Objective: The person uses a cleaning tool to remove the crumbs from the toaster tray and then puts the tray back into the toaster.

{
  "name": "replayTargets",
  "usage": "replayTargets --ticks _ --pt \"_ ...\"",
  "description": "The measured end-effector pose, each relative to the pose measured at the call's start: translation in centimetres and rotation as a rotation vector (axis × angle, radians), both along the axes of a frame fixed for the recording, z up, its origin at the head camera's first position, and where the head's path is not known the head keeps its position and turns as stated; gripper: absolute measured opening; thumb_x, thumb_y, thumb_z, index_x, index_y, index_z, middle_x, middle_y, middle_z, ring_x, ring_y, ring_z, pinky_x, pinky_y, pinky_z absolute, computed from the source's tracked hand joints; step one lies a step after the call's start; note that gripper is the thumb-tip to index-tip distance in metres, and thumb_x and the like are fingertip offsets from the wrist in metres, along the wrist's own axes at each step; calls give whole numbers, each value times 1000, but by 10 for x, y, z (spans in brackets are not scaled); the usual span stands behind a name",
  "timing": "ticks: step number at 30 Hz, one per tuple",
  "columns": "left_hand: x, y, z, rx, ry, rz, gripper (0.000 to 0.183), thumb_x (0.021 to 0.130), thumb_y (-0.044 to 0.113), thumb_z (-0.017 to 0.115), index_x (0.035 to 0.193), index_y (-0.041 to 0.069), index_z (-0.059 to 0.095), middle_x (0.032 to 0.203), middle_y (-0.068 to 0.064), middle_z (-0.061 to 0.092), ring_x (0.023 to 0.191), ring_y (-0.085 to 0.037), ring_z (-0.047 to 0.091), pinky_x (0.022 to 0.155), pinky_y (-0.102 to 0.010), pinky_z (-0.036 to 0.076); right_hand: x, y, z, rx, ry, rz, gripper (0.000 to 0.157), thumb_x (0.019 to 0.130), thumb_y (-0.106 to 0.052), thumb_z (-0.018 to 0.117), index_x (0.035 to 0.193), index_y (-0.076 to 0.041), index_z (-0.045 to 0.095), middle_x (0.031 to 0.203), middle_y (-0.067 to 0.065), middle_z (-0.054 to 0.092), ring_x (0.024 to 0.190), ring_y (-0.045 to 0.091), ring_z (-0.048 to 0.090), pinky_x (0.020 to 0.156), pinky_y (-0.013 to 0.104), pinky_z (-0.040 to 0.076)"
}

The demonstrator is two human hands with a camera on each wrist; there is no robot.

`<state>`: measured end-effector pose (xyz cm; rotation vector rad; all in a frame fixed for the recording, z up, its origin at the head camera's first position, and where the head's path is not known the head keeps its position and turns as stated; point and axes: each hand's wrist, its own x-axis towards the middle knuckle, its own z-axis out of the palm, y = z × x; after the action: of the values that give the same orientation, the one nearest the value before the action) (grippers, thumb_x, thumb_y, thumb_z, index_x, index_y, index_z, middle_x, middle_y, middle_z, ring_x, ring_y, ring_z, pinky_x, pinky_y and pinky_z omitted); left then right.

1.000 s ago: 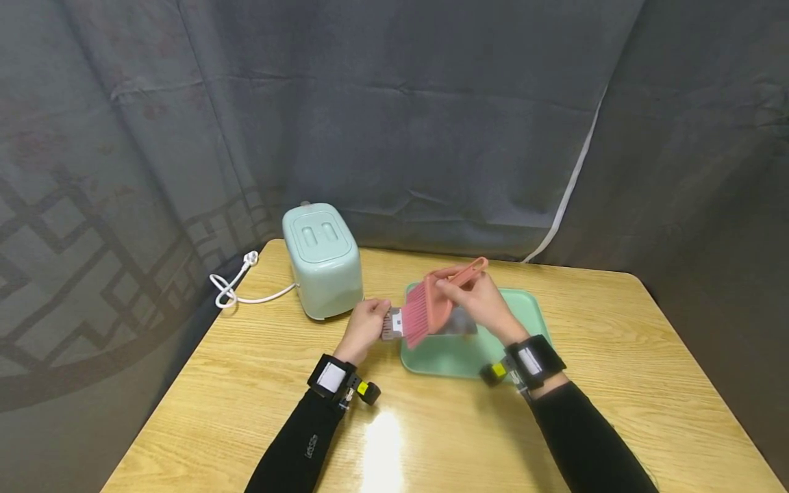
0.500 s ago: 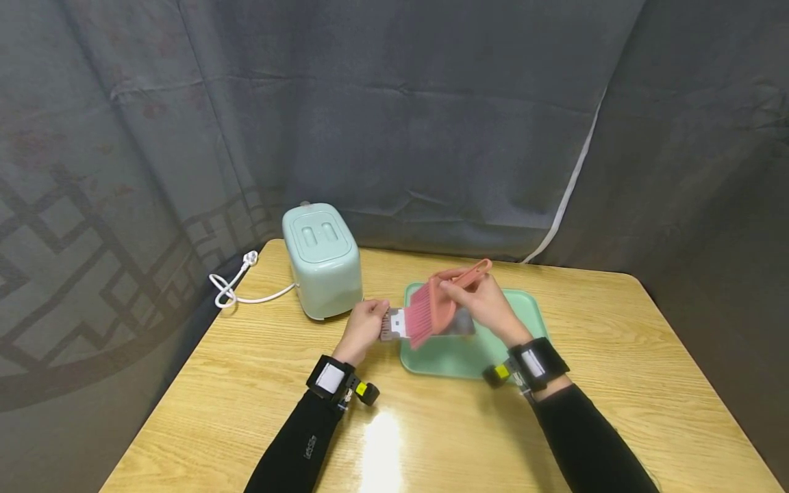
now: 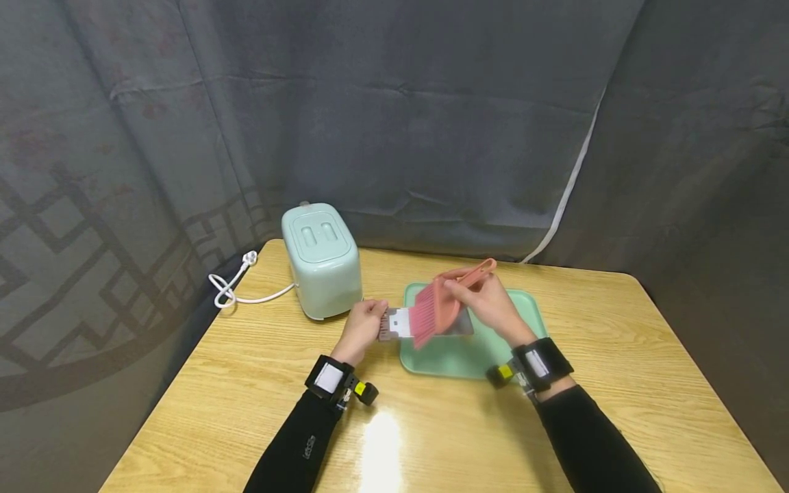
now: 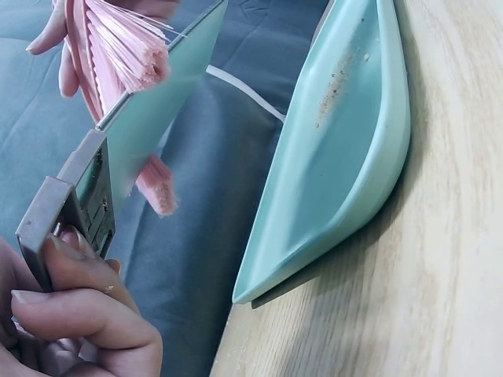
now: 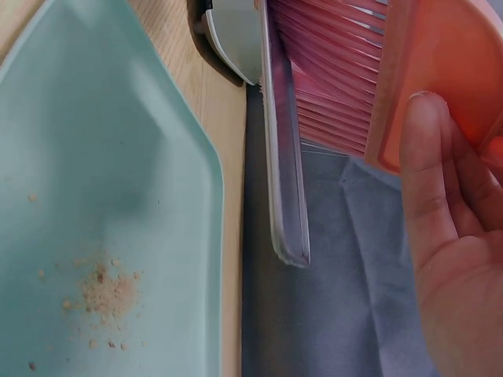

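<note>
My left hand pinches the grey end of a flat metal crumb tray, holding it level above a mint-green tray. In my right hand is a small pink hand brush, gripped at its head with the handle pointing up and right. Its bristles lie across the crumb tray's surface. The left wrist view shows bristles bent over the metal edge, and some on its other side. Brown crumbs are scattered in the green tray below.
A pale mint toaster stands on the table at the back left. Its white cord and plug lie by the left edge. A grey curtain hangs behind the wooden table.
The brush has slid a little to the right along the crumb tray, baring more of its white part near the left hand. My left hand has hardly moved.
</note>
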<state>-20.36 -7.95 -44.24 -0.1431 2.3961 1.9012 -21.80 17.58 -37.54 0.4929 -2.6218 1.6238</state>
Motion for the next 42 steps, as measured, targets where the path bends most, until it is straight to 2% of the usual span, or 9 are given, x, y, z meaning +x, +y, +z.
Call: replayTargets --ticks 4,6,12,17,25,29,42 --pt "0 -1 0 0 2 2 34 110 26 50 106 -1 69 92 -7 60 88 -19 54 76 -28 44 1 3 5 8 -3 -10 34 100 -28 70 127 -7 72 122 19 74 79 14 59 59 26 43" --pt "0 -1 1 1 4 3 34 110 26 50 106 -1 69 92 -7 60 88 -19 54 76 -28 43 1 4 6 1 -9 -9 34 101 -27 70 128 -6 71 122 20 74 77 12 59 58 26 44" --pt "1 -1 1 12 14 -2 34 110 25 49 105 -2 69 91 -7 60 87 -19 54 75 -29 43 1 8 4 3 -10 -5 35 101 -27 70 129 -5 71 123 20 73 86 10 68 70 32 57" --pt "0 -1 0 16 2 0 34 110 26 49 106 -2 69 91 -6 59 87 -18 54 75 -29 43 1 12 2 30 0 -33 35 101 -28 69 129 -6 70 123 20 73 85 14 67 70 38 58" --pt "0 0 0 10 -1 1 34 110 26 49 104 -2 69 89 -5 58 86 -18 53 75 -29 43 2 18 2 48 -1 -46 35 102 -30 68 129 -8 70 120 19 74 79 15 65 68 37 58" --pt "0 0 0 1 9 5 34 110 25 49 102 -2 68 87 -4 57 84 -18 53 73 -28 42 3 22 2 54 0 -57 35 102 -31 67 128 -8 70 117 19 74 78 13 67 68 40 59" --pt "1 0 1 1 11 4 34 110 25 49 105 -3 69 88 -5 58 84 -18 54 73 -28 43 6 30 1 8 42 -54 34 103 -26 67 129 -4 69 114 22 75 76 7 69 69 40 61"
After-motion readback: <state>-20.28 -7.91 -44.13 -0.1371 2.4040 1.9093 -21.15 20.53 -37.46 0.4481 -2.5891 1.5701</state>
